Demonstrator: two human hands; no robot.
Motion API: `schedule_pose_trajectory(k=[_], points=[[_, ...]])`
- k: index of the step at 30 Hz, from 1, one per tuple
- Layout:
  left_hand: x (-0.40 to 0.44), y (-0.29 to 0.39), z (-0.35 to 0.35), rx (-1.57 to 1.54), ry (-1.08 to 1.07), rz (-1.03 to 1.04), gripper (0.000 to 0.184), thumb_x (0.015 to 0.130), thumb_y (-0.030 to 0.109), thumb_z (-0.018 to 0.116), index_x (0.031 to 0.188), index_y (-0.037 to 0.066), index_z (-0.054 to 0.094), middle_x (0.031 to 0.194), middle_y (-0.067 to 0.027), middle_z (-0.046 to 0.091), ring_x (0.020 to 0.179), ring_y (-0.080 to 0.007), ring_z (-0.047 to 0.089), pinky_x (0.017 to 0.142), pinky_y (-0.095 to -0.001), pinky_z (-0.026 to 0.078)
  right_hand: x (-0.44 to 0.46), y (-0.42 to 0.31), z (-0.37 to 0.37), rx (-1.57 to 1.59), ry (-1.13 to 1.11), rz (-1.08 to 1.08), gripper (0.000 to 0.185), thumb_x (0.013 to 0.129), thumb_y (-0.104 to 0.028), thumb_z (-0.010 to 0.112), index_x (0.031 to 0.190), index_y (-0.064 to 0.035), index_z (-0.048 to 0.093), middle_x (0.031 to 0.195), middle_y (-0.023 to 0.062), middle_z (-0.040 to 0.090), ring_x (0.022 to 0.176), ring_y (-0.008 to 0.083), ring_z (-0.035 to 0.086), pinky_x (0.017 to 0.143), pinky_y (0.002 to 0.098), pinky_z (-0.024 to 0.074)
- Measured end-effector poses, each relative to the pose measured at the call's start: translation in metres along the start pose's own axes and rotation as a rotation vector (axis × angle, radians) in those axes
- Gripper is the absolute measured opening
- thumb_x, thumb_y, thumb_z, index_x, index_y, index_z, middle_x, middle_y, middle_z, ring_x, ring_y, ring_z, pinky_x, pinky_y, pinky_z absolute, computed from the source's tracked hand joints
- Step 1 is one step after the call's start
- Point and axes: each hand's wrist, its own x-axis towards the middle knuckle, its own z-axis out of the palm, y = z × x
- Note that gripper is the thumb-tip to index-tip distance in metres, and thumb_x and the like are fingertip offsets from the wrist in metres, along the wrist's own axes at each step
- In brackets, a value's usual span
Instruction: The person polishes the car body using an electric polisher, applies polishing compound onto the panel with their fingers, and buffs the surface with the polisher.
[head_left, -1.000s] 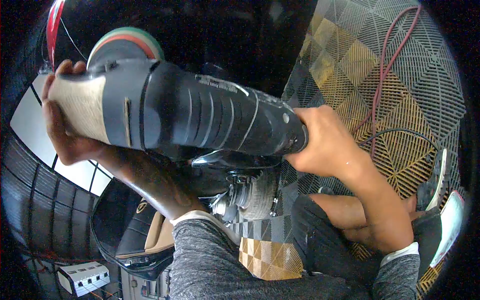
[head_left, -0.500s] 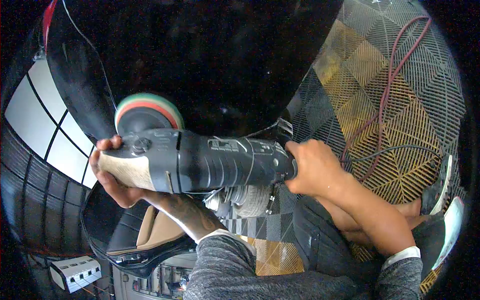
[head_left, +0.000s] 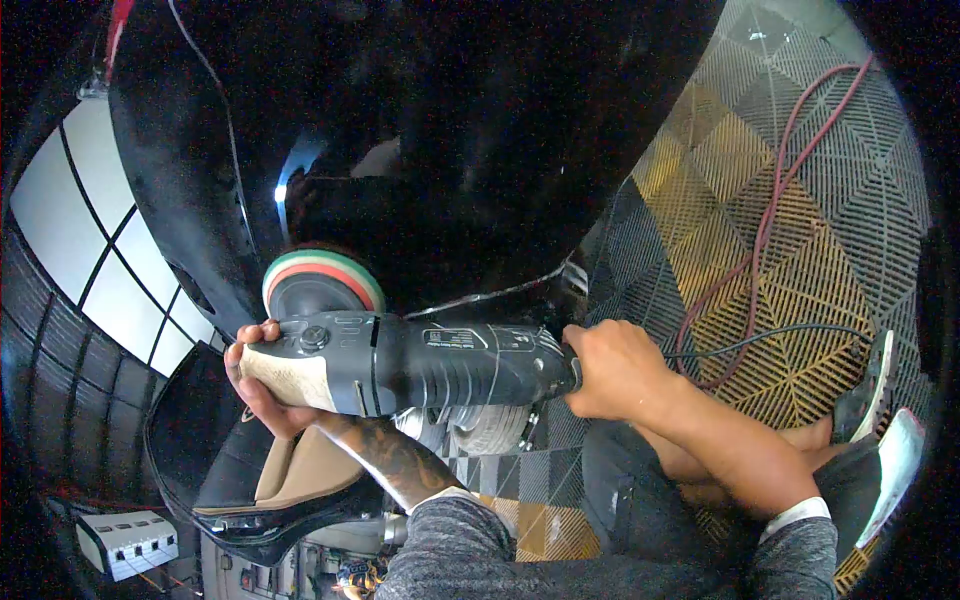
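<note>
A black car polisher [head_left: 450, 362] lies sideways across my view, its round pad [head_left: 322, 275] with green and red rings at the left end. The pad is against or very near a glossy black car panel [head_left: 480, 150]; I cannot tell whether it touches. My left hand [head_left: 265, 390] is wrapped round the polisher's head, over a worn beige patch, fingertips showing on top. At the other end, my right hand [head_left: 620, 370] grips the rear of the body, where a black cord [head_left: 780, 328] trails off to the right.
Ribbed grey and yellow floor tiles [head_left: 800, 230] spread to the right, with a red hose [head_left: 770, 200] lying over them. Below the polisher are a wheel [head_left: 490, 428] and an open black bag [head_left: 180, 430] with tan lining. A white box [head_left: 130, 543] stands at lower left.
The polisher and both hands have shifted lower in view, the pad also to the right. The camera view has moved a little too. A bright light reflection now shows on the panel.
</note>
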Motion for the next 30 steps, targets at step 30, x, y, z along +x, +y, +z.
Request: schedule_pose_trajectory(k=[30], points=[[-0.008, -0.009, 0.000, -0.066, 0.070, -0.066, 0.034, 0.086, 0.021, 0.064, 0.108, -0.005, 0.069, 0.102, -0.0224, 0.072, 0.091, -0.0283, 0.072, 0.086, -0.0414, 0.058, 0.012, -0.002, 0.044, -0.034, 0.137, 0.031, 0.035, 0.065, -0.023, 0.074, 0.090, 0.0010, 0.068, 0.086, 0.0266, 0.069, 0.085, 0.0425, 0.069, 0.077, 0.0441, 0.0547]])
